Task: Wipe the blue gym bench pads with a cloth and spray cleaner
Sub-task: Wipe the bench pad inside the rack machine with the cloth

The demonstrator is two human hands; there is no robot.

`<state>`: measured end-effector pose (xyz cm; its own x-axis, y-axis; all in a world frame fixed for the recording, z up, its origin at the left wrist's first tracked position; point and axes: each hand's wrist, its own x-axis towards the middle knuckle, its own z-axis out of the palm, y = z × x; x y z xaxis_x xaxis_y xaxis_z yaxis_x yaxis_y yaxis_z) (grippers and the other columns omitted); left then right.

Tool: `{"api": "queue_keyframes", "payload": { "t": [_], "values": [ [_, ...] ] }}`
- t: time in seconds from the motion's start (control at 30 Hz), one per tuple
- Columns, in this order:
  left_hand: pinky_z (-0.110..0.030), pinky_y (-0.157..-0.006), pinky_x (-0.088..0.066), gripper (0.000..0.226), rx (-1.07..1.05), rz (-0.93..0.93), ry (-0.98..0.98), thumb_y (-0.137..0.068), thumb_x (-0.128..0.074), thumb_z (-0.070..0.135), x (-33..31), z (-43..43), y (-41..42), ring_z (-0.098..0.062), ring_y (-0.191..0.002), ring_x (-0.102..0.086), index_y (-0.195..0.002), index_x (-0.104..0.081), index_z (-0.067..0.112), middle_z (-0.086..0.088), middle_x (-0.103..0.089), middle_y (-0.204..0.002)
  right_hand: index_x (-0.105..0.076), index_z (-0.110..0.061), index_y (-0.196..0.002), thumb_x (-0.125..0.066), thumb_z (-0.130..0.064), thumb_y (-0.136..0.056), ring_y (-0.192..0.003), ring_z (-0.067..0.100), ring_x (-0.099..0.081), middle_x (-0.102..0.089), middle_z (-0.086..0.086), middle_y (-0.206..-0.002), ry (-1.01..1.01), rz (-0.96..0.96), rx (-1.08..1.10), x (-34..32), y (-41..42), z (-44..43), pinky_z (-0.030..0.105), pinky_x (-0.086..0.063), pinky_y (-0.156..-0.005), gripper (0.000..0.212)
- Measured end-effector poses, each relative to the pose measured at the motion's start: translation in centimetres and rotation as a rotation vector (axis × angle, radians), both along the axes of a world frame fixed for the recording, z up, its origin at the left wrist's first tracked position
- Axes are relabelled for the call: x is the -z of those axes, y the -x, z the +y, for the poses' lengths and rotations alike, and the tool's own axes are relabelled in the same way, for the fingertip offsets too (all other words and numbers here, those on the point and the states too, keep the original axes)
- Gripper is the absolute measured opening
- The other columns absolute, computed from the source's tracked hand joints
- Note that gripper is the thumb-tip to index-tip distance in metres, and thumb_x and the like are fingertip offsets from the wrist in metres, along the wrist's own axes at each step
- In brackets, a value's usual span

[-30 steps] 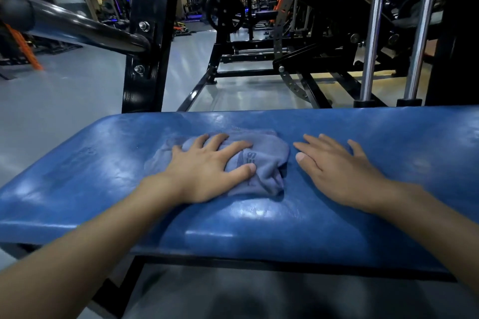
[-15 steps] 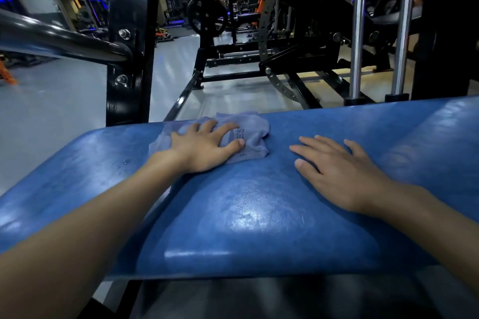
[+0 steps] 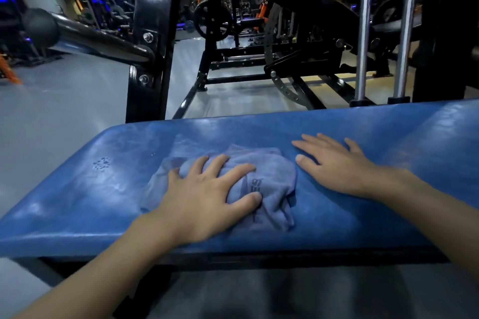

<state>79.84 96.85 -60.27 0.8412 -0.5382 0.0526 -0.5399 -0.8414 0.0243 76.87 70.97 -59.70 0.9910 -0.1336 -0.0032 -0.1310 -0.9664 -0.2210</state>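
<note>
Because the blue bench pad (image 3: 388, 217) runs with its long axis from left to right across the view, the wiping has to travel sideways along it. The crumpled grey-blue cloth (image 3: 272, 184) lies on the pad about midway between the far edge and the near edge, somewhat toward the pad's left end. The left hand (image 3: 207, 197) lies flat on the cloth with the fingers spread and straight, pressing it down and not clutching it. The right hand (image 3: 334, 168) rests with its palm down on the bare pad just beside the cloth on its right, fingers straight, holding nothing. The two hands are apart.

A small patch of droplets (image 3: 101, 163) sits on the pad near its left end, to the left of the cloth. The left hand is the nearer one to it, so the next stroke probably goes leftward along the long axis. No spray bottle is seen.

Behind the far edge stand a black upright post (image 3: 153, 41) and two chrome guide rods (image 3: 363, 28).
</note>
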Motion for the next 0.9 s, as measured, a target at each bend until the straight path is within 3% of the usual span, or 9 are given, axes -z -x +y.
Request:
{"api": "queue_keyframes", "payload": {
  "t": [0.27,0.47,0.6,0.77,0.9],
  "values": [
    [-0.067,-0.111,-0.015,0.070,-0.049,0.084,0.011,-0.070,-0.010,0.092,-0.1,-2.6,-10.5,-0.023,-0.151,-0.015,-0.136,-0.017,0.070,0.013,-0.018,-0.163,-0.019,-0.042,-0.152,-0.018,-0.054,-0.100,-0.150,0.008,0.000,-0.006,-0.016,-0.164,0.050,0.008,0.010,0.8,0.0,0.1,0.054,0.001,-0.119,0.053],
    [-0.067,-0.112,-0.016,0.078,-0.112,0.113,-0.035,-0.075,-0.010,0.089,-1.4,-5.0,-17.1,-0.028,-0.151,-0.016,-0.147,-0.014,0.060,0.010,-0.018,-0.164,-0.019,-0.044,-0.150,-0.019,-0.053,-0.100,-0.150,0.006,0.001,-0.006,-0.018,-0.163,0.035,-0.014,0.016,0.7,0.2,0.3,0.051,0.001,-0.120,0.051],
    [-0.065,-0.111,-0.014,0.070,-0.105,0.090,-0.020,-0.080,-0.013,0.088,-0.8,-4.4,-15.7,-0.029,-0.151,-0.016,-0.145,-0.015,0.062,0.010,-0.019,-0.164,-0.018,-0.045,-0.151,-0.019,-0.056,-0.098,-0.150,0.006,0.001,-0.007,-0.019,-0.163,0.031,-0.018,0.012,0.8,0.0,0.1,0.050,0.000,-0.119,0.053],
    [-0.066,-0.111,-0.013,0.072,-0.060,0.084,0.010,-0.069,-0.005,0.091,-0.4,-1.8,-9.7,-0.026,-0.150,-0.017,-0.137,-0.018,0.069,0.011,-0.021,-0.163,-0.018,-0.045,-0.152,-0.018,-0.057,-0.098,-0.150,0.007,-0.001,-0.007,-0.018,-0.163,0.028,-0.006,0.009,0.9,0.0,0.0,0.052,0.000,-0.119,0.055],
    [-0.057,-0.110,-0.023,0.076,-0.021,0.011,0.015,-0.070,-0.001,0.088,-0.2,1.1,-3.2,-0.020,-0.148,-0.019,-0.141,-0.014,0.064,0.016,-0.023,-0.160,-0.021,-0.044,-0.151,-0.021,-0.056,-0.098,-0.150,0.009,-0.004,-0.010,-0.016,-0.163,0.019,0.000,0.013,0.6,0.1,0.2,0.053,-0.002,-0.119,0.055]
  ]
}}
